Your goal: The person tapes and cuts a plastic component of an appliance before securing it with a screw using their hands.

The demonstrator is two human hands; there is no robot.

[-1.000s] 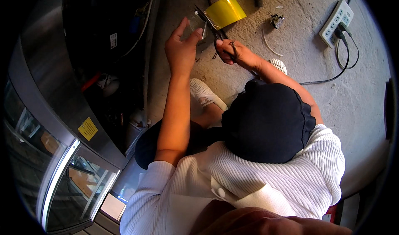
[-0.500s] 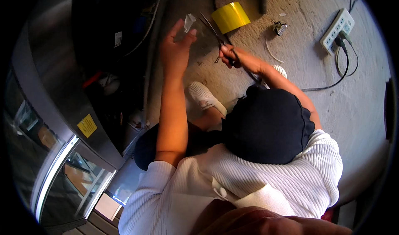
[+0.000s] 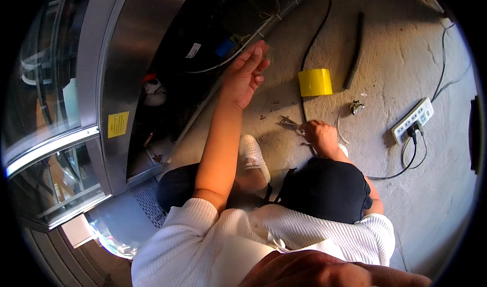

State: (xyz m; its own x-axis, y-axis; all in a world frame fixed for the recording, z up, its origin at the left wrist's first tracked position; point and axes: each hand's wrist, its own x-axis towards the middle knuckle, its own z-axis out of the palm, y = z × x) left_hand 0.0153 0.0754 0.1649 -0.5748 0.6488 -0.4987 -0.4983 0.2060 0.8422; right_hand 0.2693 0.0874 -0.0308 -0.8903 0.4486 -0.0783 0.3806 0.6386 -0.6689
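My left hand (image 3: 246,76) is raised beside the lower edge of a dark appliance opening. Its thumb and fingers are drawn together, slightly blurred at the tips; whatever they hold is hidden. Low over the concrete floor, my right hand (image 3: 320,136) is closed around the handles of scissors (image 3: 290,122), whose blades point left and stand a little apart. Just beyond them stands a wide roll of yellow tape (image 3: 315,82).
The metal-framed appliance (image 3: 133,48) fills the left side, with wires in its opening. A black tube (image 3: 356,51), a crumpled silvery scrap (image 3: 356,107) and a white power strip (image 3: 413,121) with a plugged-in cord lie to the right. A black cable (image 3: 317,31) runs behind the tape roll.
My left hand has moved toward the appliance opening, and the clear scrap in its fingers no longer shows. The scissors and my right hand have come down toward the floor. The view has shifted left.
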